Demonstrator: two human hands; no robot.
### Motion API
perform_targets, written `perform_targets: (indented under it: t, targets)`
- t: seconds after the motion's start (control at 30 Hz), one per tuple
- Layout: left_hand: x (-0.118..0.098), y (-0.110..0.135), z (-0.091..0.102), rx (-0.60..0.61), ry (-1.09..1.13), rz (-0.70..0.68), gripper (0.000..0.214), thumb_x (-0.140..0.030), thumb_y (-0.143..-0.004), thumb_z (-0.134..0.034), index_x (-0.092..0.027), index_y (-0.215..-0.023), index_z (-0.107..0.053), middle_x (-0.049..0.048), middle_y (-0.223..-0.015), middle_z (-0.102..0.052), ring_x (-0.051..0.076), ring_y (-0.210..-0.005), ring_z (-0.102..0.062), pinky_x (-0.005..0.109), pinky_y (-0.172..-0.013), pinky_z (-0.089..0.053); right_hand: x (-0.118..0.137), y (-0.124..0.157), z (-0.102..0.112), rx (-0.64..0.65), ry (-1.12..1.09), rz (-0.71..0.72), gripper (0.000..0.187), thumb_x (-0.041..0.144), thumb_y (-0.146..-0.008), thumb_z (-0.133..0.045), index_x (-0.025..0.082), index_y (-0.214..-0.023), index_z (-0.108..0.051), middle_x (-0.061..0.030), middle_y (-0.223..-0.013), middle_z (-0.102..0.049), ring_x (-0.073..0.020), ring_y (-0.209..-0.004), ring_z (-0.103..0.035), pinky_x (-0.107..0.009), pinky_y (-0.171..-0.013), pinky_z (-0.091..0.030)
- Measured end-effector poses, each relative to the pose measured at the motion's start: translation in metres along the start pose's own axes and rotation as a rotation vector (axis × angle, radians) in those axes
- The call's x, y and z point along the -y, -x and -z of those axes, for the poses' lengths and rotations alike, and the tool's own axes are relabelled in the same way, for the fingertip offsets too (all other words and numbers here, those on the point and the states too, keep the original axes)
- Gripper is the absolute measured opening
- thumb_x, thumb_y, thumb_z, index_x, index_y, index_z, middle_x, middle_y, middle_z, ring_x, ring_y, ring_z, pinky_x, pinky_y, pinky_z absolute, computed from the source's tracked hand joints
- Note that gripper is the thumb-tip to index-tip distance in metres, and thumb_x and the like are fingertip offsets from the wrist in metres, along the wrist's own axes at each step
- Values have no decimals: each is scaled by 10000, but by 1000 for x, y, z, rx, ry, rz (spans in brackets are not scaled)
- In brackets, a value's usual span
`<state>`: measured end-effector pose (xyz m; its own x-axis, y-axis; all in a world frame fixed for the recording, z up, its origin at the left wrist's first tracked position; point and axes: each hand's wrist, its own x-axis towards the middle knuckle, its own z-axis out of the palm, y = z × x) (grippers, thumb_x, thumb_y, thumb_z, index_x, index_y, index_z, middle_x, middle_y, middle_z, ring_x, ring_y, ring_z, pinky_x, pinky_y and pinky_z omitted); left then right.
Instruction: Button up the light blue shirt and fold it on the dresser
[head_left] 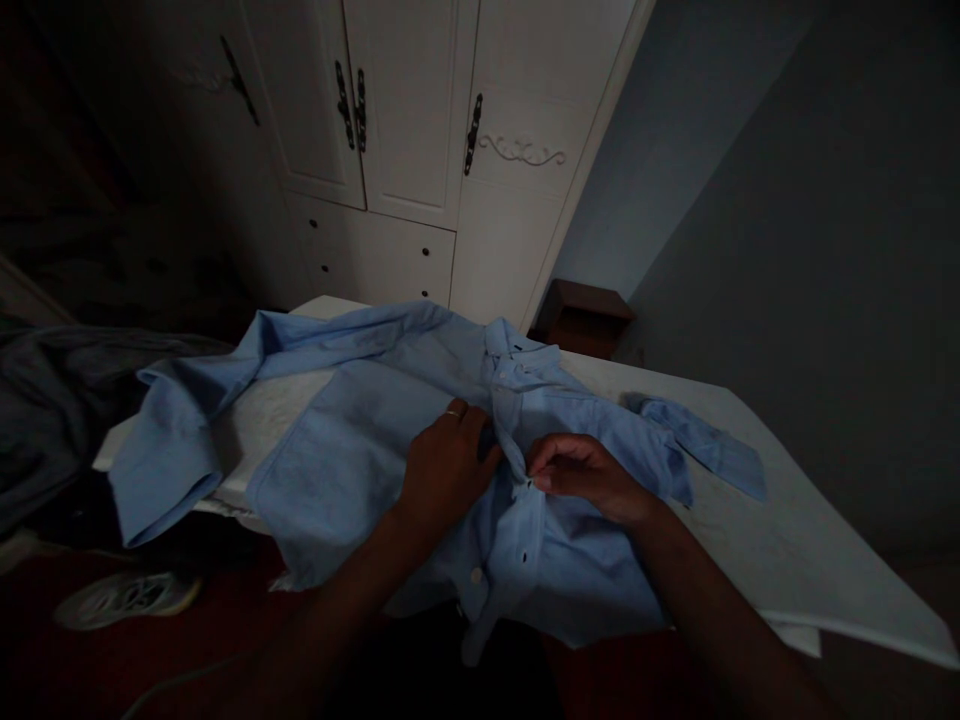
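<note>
A light blue button-up shirt (360, 430) lies front up on a white-topped board, its collar toward the cabinet and its sleeves spread to both sides. The upper placket is closed; lower down the two front edges part, with a button and a dark buttonhole showing. My right hand (581, 475) pinches the placket edge between thumb and fingertips, beside a buttonhole. My left hand (450, 455), with a ring on one finger, is curled at the other front edge, thumb and fingers closing on the cloth there. The lower hem hangs over the near edge of the board.
The white board (720, 540) extends to the right. Behind it stands a white wardrobe (405, 110), with a small brown cabinet (589, 315) to its right. Dark cloth (60, 400) is heaped at left. A shoe (127, 600) rests on the red floor.
</note>
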<state>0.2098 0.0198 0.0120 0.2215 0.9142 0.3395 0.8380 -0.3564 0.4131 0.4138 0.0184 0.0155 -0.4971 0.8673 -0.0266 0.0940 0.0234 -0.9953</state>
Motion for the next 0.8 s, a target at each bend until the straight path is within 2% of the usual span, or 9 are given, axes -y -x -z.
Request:
perform_targets:
  t: [0.17,0.27,0.33,0.43,0.53,0.6,0.7,0.8]
  targets:
    - [5,-4,-4,-153,-39,-107,201,-244,-805,-613,-165,-989,-607,142,-1083,-618,320,-1050,-569,466,-888,-445,9,-1,1,14,69,-73,269,457,-748,-750,198,-753,-679,8,-690,-616,-124,-643,-558,-262,-616,-452]
    - [5,-4,-6,-234,-14,-129,258,-232,-779,-616,-169,-1028,-609,155,-1219,-609,337,-1194,-519,519,-997,-364,24,-5,-6,-92,233,-40,311,506,-817,-663,195,-805,-665,-5,-717,-627,-135,-656,-575,-268,-614,-458]
    - [4,-4,-8,-229,11,-132,272,-209,-776,-591,-166,-1044,-603,147,-1230,-622,320,-1219,-521,520,-1032,-333,35,-10,-14,-192,381,13,319,510,-846,-624,196,-892,-656,-20,-798,-649,-147,-701,-595,-277,-637,-463]
    - [5,-4,-11,-168,39,-131,259,-175,-777,-545,-159,-1028,-605,131,-1127,-675,295,-1117,-593,509,-1020,-344,47,-22,-29,-272,693,58,349,507,-826,-655,202,-993,-638,-27,-850,-655,-169,-744,-604,-300,-676,-454]
    - [9,-6,-12,-142,70,-101,196,-151,-770,-536,-166,-944,-626,96,-976,-704,268,-961,-637,479,-965,-390,52,-34,-37,-283,934,9,351,477,-798,-702,188,-987,-637,-41,-846,-662,-188,-753,-604,-311,-672,-436]
    - [11,-7,-12,-149,99,-76,143,-166,-780,-565,-172,-904,-637,76,-909,-707,256,-911,-639,460,-930,-413,53,-40,-36,-243,979,-12,259,403,-815,-700,178,-932,-647,-46,-837,-675,-186,-750,-613,-302,-667,-433]
    - [12,-7,-11,-160,142,-83,105,-218,-813,-629,-184,-909,-653,60,-908,-714,250,-919,-636,452,-920,-420,50,-42,-29,-162,971,28,72,253,-846,-646,186,-839,-667,-25,-764,-686,-163,-712,-626,-279,-662,-434]
    - [12,-8,-12,-165,162,-111,132,-249,-832,-672,-194,-950,-662,52,-933,-720,244,-934,-637,447,-920,-421,45,-42,-19,-159,950,70,75,188,-830,-615,195,-813,-688,-11,-725,-690,-154,-682,-631,-268,-647,-433]
